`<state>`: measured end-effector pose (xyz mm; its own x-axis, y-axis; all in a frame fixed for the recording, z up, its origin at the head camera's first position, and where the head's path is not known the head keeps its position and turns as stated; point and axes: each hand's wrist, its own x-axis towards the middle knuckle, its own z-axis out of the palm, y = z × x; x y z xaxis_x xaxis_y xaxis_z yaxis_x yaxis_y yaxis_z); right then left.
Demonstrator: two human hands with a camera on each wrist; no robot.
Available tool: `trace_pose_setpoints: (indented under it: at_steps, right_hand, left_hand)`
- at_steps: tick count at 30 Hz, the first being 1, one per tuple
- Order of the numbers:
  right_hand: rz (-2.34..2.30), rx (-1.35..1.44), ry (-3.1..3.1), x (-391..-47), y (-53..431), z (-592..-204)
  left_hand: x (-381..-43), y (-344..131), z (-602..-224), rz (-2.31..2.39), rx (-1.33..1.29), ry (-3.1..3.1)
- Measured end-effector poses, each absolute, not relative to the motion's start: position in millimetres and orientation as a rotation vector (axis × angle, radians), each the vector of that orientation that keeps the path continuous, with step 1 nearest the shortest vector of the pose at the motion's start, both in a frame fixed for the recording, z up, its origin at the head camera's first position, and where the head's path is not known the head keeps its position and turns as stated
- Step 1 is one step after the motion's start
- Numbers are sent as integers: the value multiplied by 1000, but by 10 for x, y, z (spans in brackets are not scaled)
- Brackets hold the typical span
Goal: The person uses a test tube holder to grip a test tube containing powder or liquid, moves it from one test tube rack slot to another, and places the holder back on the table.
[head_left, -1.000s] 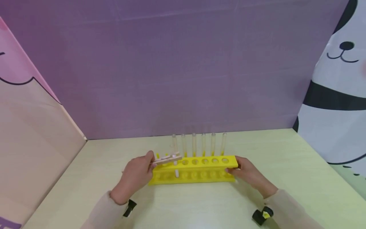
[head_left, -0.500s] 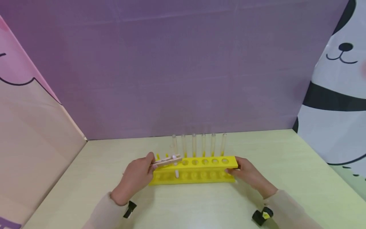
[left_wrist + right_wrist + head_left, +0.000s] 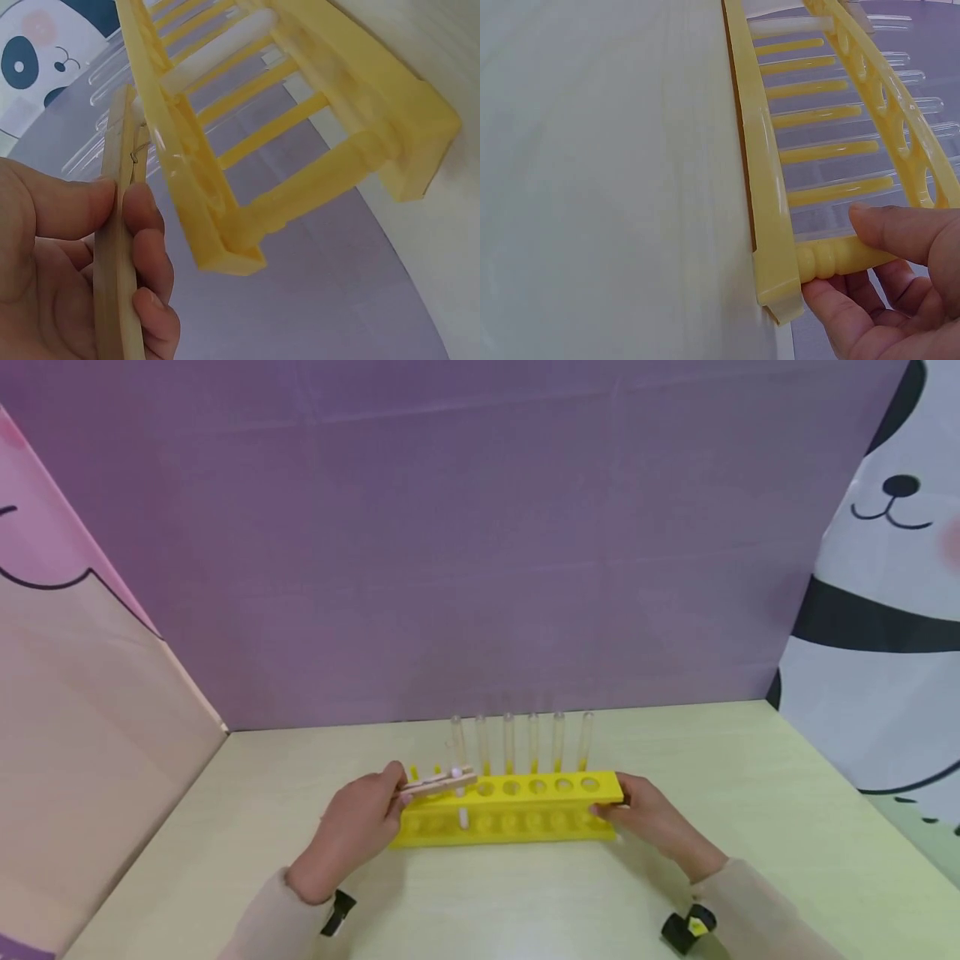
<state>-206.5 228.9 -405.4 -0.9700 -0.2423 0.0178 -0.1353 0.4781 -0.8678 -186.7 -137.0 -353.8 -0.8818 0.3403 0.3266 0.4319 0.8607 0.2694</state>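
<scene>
A yellow test tube rack (image 3: 517,839) stands on the table. My left hand (image 3: 358,820) grips a wooden test tube clamp (image 3: 112,292) by its handle, fingers curled round it. The clamp's front end lies just above the rack's top plate, around the upper part of a white-looking test tube (image 3: 225,49). That tube passes down through a hole toward the rack's base. My right hand (image 3: 656,822) holds the rack's right end post (image 3: 840,256), thumb on one side and fingers on the other. Whether the clamp's jaws press on the tube cannot be told.
Several clear test tubes (image 3: 509,739) stand upside down on the pegs along the rack's back. Two bare yellow pegs (image 3: 437,769) show at the left. A purple backdrop (image 3: 480,568) rises behind the pale table (image 3: 510,902), with printed panels at both sides.
</scene>
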Motion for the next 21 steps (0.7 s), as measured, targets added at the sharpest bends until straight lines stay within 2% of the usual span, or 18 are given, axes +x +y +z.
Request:
trace_pose_setpoints:
  at_steps: [21]
  right_hand:
    - [-1511, -336, 2613, -2068, 2290, -4054]
  left_hand:
    - [-1817, -1360, -3336, -457, -562, -2702]
